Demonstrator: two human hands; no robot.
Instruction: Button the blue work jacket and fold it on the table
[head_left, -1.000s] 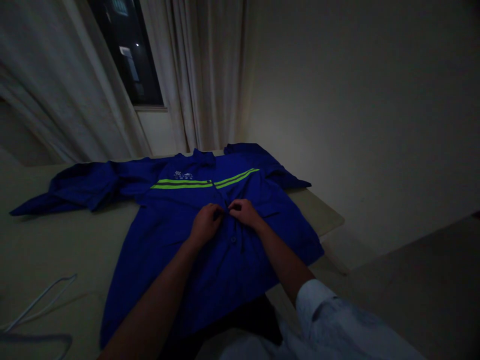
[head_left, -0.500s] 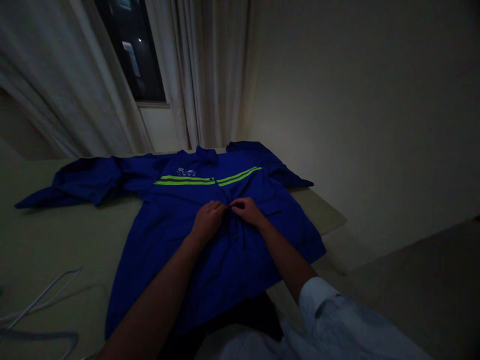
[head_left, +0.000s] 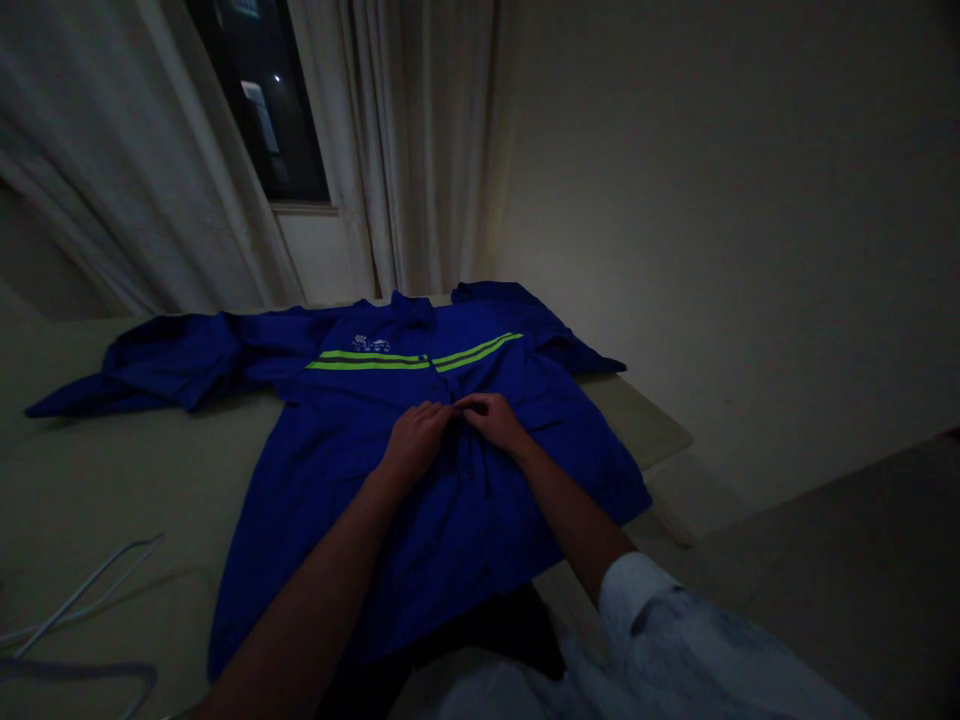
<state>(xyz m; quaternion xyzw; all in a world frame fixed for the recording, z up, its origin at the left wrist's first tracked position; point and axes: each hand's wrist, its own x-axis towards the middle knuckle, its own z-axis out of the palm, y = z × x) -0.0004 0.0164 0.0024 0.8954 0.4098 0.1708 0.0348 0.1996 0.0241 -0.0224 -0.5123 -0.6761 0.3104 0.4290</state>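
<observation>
A blue work jacket (head_left: 337, 440) with two yellow-green stripes across the chest lies flat, front up, on a pale table (head_left: 112, 480). Its sleeves stretch out to the left and to the back right. My left hand (head_left: 414, 440) and my right hand (head_left: 491, 420) meet at the jacket's front closure, just below the stripes. The fingers of both hands are curled and pinch the fabric edges there. What sits between the fingertips is too small and dark to make out.
A white wire hanger (head_left: 75, 600) lies on the table at the lower left. Pale curtains (head_left: 405, 150) frame a dark window (head_left: 262, 100) behind the table. The table's right corner (head_left: 675, 440) ends near a bare wall and floor.
Both hands have stayed at the jacket's front closure, shifting slightly up toward the stripes. The jacket itself has not moved.
</observation>
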